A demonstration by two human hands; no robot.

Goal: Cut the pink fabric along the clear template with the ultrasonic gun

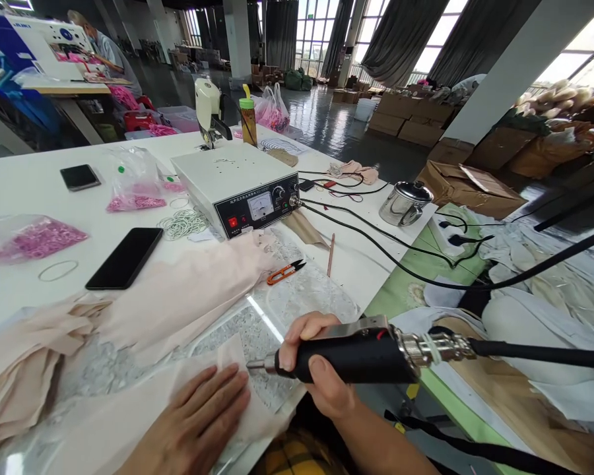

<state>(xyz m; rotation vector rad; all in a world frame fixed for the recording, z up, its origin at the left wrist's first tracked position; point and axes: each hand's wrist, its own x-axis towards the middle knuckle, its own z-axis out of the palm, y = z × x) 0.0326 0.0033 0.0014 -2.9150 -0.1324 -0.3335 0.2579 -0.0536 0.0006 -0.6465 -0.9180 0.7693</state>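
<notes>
Nearby, bags (134, 173) hold pink bits (44, 239); left hand (200, 412) lies flat on fabric (111, 415), right hand (329, 389) grips tool (369, 356).

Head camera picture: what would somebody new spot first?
Probably the black tool in the right hand, its metal tip near the pale cloth under the left hand. Behind, a white box with a bright red switch sits on the table. Orange-handled snips lie between box and tool.

Fabric (123, 415) pale pink; handheld tool (361, 355) black, silver-tipped; snips (283, 272) orange, black; mat (309, 305) grey-marbled; clothing (299, 458) yellow-black plaid.
</notes>
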